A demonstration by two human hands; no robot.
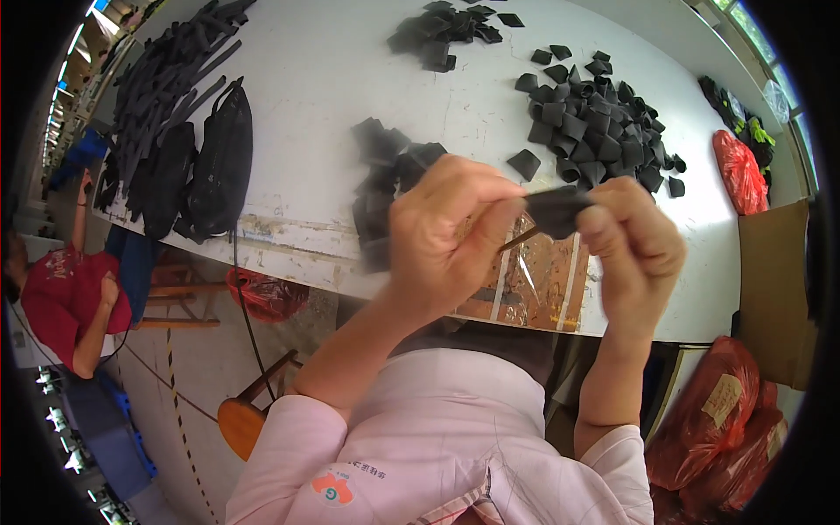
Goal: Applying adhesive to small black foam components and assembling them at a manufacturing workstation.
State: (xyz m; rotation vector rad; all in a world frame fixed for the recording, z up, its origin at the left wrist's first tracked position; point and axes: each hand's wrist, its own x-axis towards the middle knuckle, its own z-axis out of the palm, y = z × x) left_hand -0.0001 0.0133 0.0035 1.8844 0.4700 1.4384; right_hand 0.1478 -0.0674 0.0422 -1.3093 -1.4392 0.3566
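Note:
My left hand [451, 232] and my right hand [634, 245] are raised over the near edge of the table, pinching a small black piece of material [558, 210] between them. A thin brownish stick [520, 239] pokes out below the left fingers; its other end is hidden. Just beyond my right hand lies a heap of small black folded pieces [604, 127]. Behind my left hand is a looser pile of flat black pieces [376, 206], partly covered by that hand. Under both hands sits a brown taped board [542, 289].
More black pieces [446, 35] lie at the far side of the white table [324, 96]. Black strips [175, 70] and a black mesh bag [223, 162] fill its left. Red plastic bags [713, 420] stand right, beside a cardboard box [774, 289]. A person in red [70, 297] and a stool [245, 427] are left.

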